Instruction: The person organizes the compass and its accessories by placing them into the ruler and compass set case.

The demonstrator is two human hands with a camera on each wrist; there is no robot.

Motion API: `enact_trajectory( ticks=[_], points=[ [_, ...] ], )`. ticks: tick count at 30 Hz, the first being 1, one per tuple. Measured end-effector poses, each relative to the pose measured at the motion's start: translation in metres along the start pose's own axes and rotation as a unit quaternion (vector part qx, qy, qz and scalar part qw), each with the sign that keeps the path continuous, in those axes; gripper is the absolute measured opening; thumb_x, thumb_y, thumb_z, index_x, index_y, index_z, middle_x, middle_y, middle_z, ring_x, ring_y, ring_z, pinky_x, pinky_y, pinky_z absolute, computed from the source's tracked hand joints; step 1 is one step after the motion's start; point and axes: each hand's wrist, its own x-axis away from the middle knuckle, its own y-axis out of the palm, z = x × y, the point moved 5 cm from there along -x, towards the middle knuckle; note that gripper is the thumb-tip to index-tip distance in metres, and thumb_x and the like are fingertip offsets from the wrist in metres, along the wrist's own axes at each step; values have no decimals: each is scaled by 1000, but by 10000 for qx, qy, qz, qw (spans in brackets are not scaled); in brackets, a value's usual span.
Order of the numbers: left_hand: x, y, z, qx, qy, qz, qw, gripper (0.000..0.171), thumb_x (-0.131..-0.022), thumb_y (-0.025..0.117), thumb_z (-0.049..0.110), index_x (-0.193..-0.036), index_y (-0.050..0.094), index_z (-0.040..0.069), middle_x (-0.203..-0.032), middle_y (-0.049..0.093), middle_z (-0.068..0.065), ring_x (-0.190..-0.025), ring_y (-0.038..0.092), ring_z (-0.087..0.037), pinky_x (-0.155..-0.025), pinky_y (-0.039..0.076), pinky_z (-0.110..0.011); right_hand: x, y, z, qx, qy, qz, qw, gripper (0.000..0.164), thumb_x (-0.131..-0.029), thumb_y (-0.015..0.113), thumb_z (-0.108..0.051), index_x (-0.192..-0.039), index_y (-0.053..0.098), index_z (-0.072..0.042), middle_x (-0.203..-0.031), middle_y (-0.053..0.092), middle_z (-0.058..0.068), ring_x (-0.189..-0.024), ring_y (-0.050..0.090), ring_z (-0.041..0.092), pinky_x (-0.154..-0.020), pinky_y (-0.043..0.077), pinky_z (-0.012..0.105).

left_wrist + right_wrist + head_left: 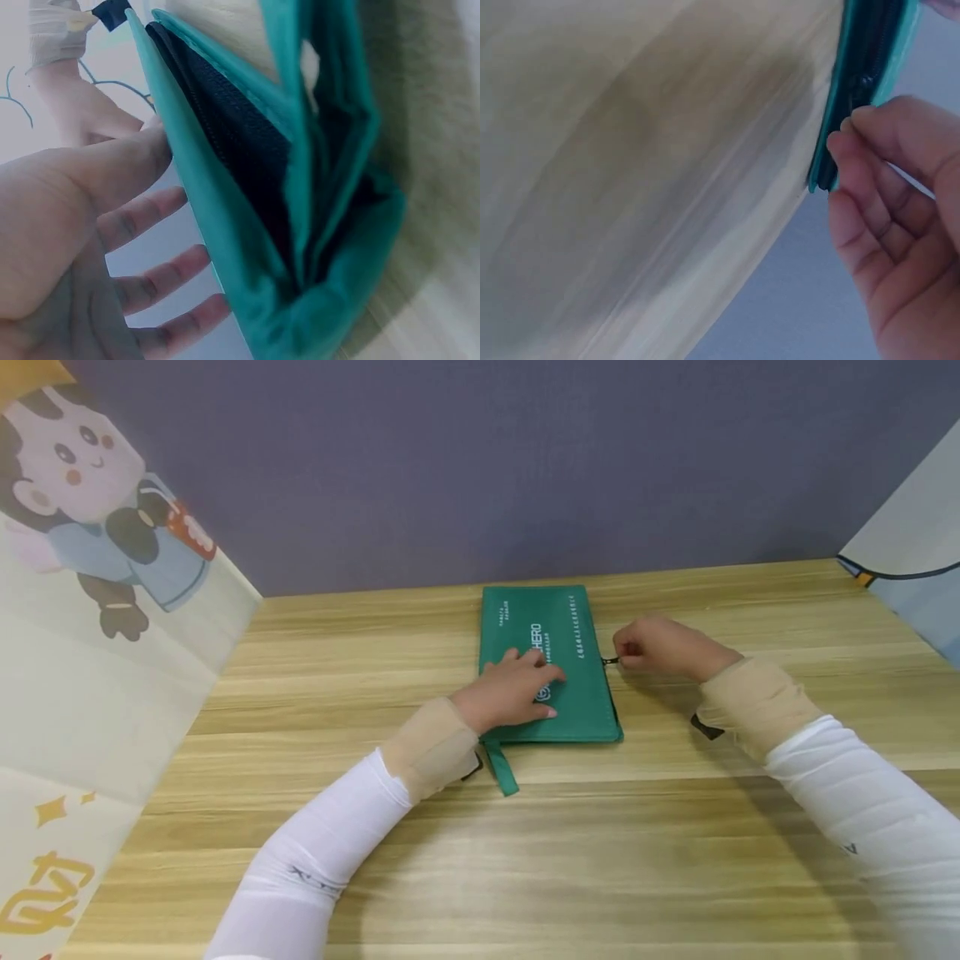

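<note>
A green zip pouch (585, 706) with white lettering lies flat on the wooden table. My left hand (512, 689) rests on top of it, fingers spread over the lettering. At the pouch's right edge, my right hand (663, 647) pinches a dark zipper pull (611, 661) between thumb and finger. The right wrist view has the thumb and curled fingers close against the zipper (885, 37), where they partly hide the pull. In the left wrist view the pouch's near end (225, 217) folds inward, with dark zipper tape inside. A green strap (502, 768) hangs from the near-left corner.
The wooden table (487, 877) runs back to a dark purple wall panel (450, 468). On the left stands a light wall with a cartoon figure (105, 502). A black cable (915, 575) crosses the right wall near the table's back corner.
</note>
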Motion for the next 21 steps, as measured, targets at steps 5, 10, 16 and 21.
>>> enact_trajectory(
  ticks=[5,10,16,21],
  points=[
    [-1,-1,0,3,-187,-117,9998,52,-85,57,43,-132,41,29,-131,36,-4,-100,33,-21,-75,37,-40,4,5,-7,170,-208,10,9996,24,-80,59,5,-67,49,-13,-61,42,-5,-57,39,11,-53,36,31],
    [-3,-2,3,-50,-185,-162,9997,53,-84,56,44,-133,40,30,-131,36,-5,-101,34,-22,-76,38,-42,11,7,-12,152,-306,50,9994,24,-79,58,5,-68,50,-14,-63,43,-6,-58,39,10,-53,37,30],
    [-4,0,4,-88,-144,-246,9996,54,-85,55,44,-134,38,30,-131,36,-4,-99,33,-21,-75,37,-41,24,14,-24,-29,-607,-125,9981,26,-79,56,8,-69,48,-14,-64,41,-8,-60,38,9,-54,37,28],
    [-5,1,1,-161,-219,-314,9991,54,-86,54,45,-135,36,31,-131,35,-4,-101,32,-21,-75,37,-41,34,20,-36,-92,-803,-260,9964,25,-80,57,7,-72,49,-15,-67,42,-9,-61,38,7,-55,38,27]
  ],
)
